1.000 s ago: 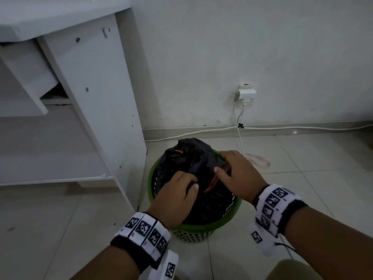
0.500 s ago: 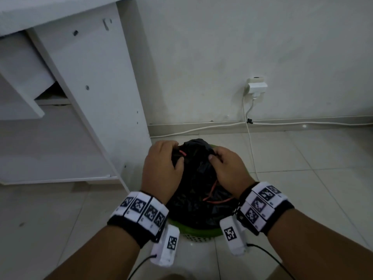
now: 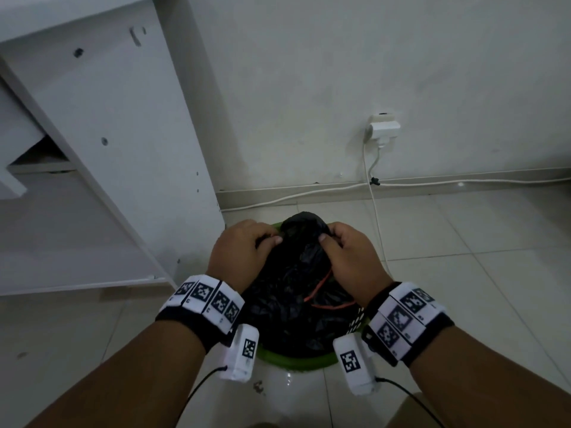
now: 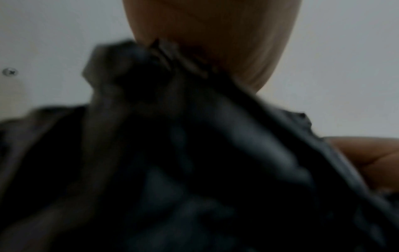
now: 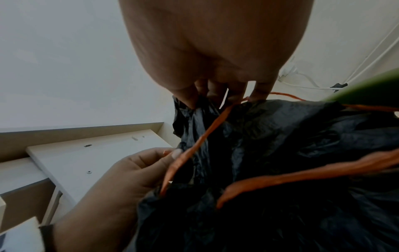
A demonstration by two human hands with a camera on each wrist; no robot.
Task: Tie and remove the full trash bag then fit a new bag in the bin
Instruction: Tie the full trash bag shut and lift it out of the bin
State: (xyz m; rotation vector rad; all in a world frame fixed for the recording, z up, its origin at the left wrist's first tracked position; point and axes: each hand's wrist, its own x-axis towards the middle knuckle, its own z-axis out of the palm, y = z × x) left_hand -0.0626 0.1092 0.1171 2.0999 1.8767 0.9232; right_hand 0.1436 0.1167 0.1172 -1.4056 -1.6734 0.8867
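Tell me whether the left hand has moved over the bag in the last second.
Yes. The left hand went from the green bin's near rim toward the wall, now gripping the bag top.

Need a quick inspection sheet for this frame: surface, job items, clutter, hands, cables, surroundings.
Surface: pale tiled floor.
Job's things: black trash bag, gathered at the top, sits in the green bin; orange drawstring lies loose over it. New bag: nothing seen.
Clutter: small dark debris on the floor in front of the bin.
Grippers: left hand and right hand both grip the top of the bag; the right wrist view shows the left hand's fingers also pinching the drawstring.
Cables: white cable runs from the wall plug to the floor; another follows the baseboard; thin black leads hang from the wrist cameras.
Surroundings: white cabinet at left, white wall behind.
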